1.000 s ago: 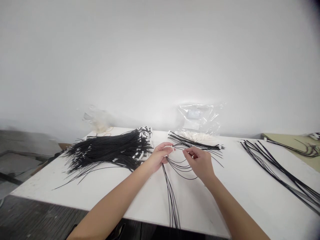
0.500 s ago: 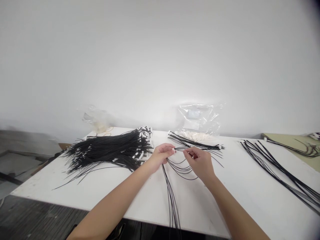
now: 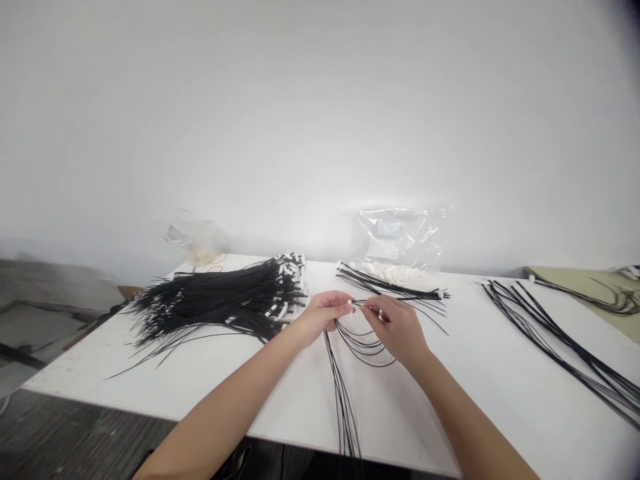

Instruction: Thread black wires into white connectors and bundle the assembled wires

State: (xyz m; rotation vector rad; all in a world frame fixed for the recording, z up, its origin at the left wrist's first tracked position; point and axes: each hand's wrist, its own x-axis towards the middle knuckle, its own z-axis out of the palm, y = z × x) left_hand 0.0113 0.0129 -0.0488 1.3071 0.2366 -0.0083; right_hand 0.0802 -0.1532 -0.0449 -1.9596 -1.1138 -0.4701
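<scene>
My left hand (image 3: pixel 320 313) pinches a small white connector (image 3: pixel 349 303) between thumb and fingers above the white table (image 3: pixel 475 393). Facing it, my right hand (image 3: pixel 397 327) grips the ends of thin black wires (image 3: pixel 345 400) right at that connector. The wires loop below both hands and trail toward the table's near edge. A large pile of black wires with white connectors (image 3: pixel 220 300) lies left of my left hand. Behind my hands sits a smaller bundle of black wires (image 3: pixel 390 287).
A clear plastic bag of white connectors (image 3: pixel 400 250) leans at the wall. Another crumpled clear bag (image 3: pixel 197 243) sits at the back left. Long black wires (image 3: pixel 555 343) lie across the right side of the table, and more wires (image 3: pixel 607 297) rest on a greenish board.
My two hands have closed the gap between them; the right hand's wire ends now meet the connector in the left hand. The wire loop has sagged slightly lower.
</scene>
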